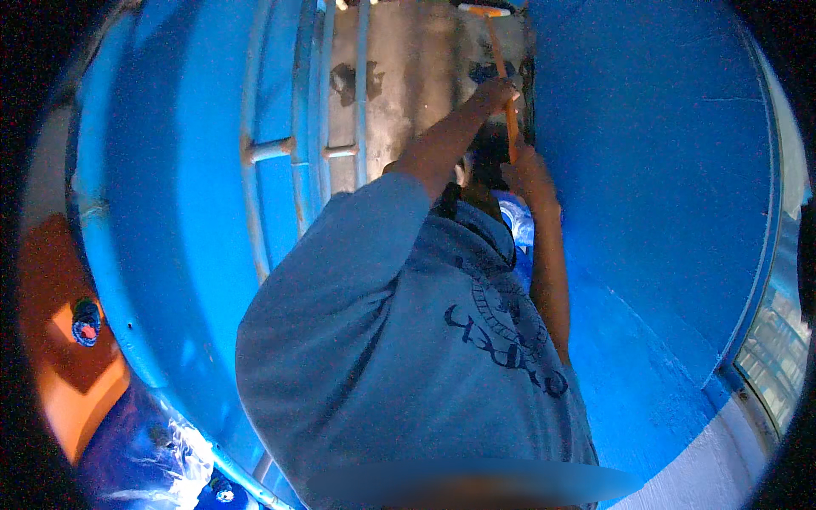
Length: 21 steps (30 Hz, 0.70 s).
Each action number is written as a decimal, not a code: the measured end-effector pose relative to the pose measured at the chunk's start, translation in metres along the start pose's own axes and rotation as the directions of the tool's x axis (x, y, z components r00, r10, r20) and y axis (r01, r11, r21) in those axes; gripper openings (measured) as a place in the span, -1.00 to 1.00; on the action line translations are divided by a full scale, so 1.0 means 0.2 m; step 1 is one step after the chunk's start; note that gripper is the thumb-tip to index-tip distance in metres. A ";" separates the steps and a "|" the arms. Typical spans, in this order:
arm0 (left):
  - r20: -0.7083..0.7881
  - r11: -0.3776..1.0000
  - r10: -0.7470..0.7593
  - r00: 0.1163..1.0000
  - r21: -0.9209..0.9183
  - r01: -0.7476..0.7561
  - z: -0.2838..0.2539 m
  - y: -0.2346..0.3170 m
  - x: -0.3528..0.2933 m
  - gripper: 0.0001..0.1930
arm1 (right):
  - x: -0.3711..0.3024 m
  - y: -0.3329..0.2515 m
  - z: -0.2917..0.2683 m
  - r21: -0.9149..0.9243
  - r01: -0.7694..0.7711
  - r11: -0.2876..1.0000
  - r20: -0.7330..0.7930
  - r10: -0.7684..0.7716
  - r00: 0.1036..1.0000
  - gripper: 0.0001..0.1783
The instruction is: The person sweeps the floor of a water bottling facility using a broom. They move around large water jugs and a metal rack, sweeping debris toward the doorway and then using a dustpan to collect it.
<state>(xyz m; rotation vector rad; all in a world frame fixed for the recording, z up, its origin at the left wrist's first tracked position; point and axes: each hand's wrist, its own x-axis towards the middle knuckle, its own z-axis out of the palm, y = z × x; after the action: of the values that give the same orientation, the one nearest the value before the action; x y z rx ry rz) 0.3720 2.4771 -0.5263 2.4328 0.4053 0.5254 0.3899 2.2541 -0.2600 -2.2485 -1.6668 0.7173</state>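
An orange pole (500, 53) runs away from me along the floor, with a wide orange and white head (484, 10) at its far end. Whether it is a broom or a squeegee cannot be told. My left hand (495, 95) is wrapped around the pole about midway. Closer to my body, my right hand (531, 178) grips its near end, slightly blurred. Beneath the tool lies a worn grey-brown floor (408, 85) with dark patches.
Close on my right rises a blue wall (646, 136). To my left, blue pipe rails (270, 150) stand in front of a blue surface (204, 170). An orange surface (64, 365) and a blue-and-white patterned area (170, 450) show at the lower left.
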 end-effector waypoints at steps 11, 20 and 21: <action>0.646 0.988 0.142 0.750 -0.133 -0.073 -0.07 0.75 -0.70 -0.78 | -0.62 -0.30 -0.44 0.131 -0.496 0.858 0.677 0.288 0.677 -0.39; 0.496 0.990 0.133 0.858 -0.024 -0.139 -0.57 0.86 -0.81 -0.84 | -0.85 -0.55 -0.29 0.010 -0.086 0.996 0.234 0.082 0.969 -0.36; 0.470 0.986 0.152 0.870 -0.012 -0.165 -0.58 0.79 -0.77 -0.84 | -0.84 -0.56 -0.23 0.003 -0.154 0.988 0.236 0.149 0.960 -0.36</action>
<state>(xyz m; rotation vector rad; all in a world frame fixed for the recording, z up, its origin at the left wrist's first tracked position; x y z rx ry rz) 0.2108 2.3514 -0.3845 2.5267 0.0045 -0.0200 0.2839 2.1340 -0.1286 -2.3733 -1.5869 1.0716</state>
